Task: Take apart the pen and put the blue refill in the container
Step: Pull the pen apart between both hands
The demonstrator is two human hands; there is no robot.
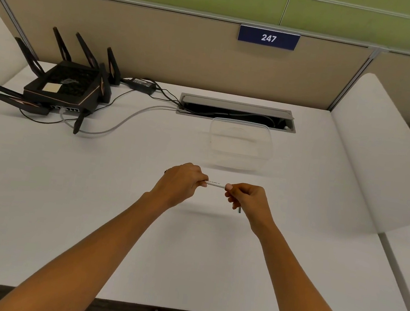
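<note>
A white pen (216, 184) lies level in the air above the white desk (186, 252), held at both ends. My left hand (182, 182) pinches its left end and my right hand (247, 198) pinches its right end. A thin dark piece (239, 209) sticks down below my right hand; I cannot tell what it is. The clear plastic container (240, 144) stands empty on the desk just beyond the hands, a little to the right. No blue refill shows.
A black router (64, 87) with several antennas and loose cables sits at the back left. An open cable hatch (238, 111) lies behind the container. White side panels (380, 162) flank the desk, and a beige partition closes the back.
</note>
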